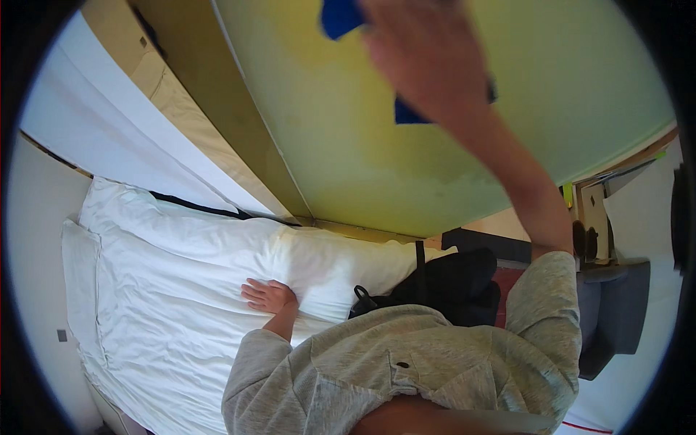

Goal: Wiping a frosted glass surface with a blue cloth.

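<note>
My right hand [427,60] is raised at the top of the view, palm side against a blue cloth [341,20]. Corners of the cloth show on both sides of the hand, and the rest is hidden beneath it. Cloth and hand are over a large yellow-green, smooth panel [337,136]. Motion blurs the fingers, whose tips cannot be made out. Lower down, my left hand [270,296] rests flat on the white bedding [174,293] of a bed, fingers slightly apart, holding nothing.
A gold-brown frame [217,103] borders the panel's left side, beside a white curtain [125,119]. Black fabric [462,283] with a strap lies at the bed's right end. Farther right stands a dark grey chair [614,310]. A pale wall [49,228] bounds the far left.
</note>
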Action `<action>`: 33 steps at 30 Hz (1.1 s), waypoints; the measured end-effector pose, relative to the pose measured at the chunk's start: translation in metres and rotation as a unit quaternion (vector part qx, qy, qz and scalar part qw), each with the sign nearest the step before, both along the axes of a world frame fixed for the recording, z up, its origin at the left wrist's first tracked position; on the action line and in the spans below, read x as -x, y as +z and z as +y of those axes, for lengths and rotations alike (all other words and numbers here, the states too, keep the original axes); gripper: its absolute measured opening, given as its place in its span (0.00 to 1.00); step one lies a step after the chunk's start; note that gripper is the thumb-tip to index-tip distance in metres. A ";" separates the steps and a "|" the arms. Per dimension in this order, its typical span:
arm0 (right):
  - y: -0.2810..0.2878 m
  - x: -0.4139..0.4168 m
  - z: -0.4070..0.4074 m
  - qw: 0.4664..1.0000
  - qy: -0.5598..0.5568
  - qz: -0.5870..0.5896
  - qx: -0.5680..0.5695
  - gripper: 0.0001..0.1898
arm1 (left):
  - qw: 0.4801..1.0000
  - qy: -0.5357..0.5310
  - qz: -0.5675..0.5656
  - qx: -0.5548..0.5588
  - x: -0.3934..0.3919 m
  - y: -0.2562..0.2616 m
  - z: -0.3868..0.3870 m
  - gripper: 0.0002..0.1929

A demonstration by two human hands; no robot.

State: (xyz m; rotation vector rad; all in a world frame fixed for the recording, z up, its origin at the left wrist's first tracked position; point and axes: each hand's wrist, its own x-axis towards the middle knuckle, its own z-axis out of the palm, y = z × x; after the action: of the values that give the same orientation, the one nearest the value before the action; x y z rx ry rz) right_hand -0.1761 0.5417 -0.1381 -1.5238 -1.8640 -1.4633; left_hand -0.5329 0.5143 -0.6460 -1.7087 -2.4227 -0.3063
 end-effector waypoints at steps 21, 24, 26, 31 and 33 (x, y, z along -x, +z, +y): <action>0.010 0.034 0.054 0.972 0.097 0.058 -0.204 0.23 | 1.000 0.006 0.011 -0.004 0.001 -0.002 -0.002 0.34; -0.026 0.059 0.074 0.990 0.065 0.100 -0.071 0.26 | 1.000 0.003 0.007 -0.003 0.001 -0.004 0.000 0.34; -0.084 0.059 0.080 0.998 0.014 0.020 -0.056 0.27 | 1.000 0.001 -0.003 -0.003 -0.005 -0.003 0.000 0.34; -0.145 0.056 0.064 0.996 -0.053 -0.071 -0.014 0.32 | 1.000 -0.014 -0.010 -0.018 -0.003 0.000 -0.001 0.34; -0.168 0.060 0.055 0.994 -0.050 -0.063 0.072 0.35 | 1.000 0.003 0.008 -0.012 -0.004 0.003 -0.002 0.34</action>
State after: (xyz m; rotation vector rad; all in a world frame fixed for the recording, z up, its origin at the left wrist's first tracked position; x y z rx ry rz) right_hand -0.2357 0.5964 -0.3065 -1.6470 -2.0317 -1.5325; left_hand -0.5293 0.5126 -0.6433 -1.6876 -2.4016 -0.3191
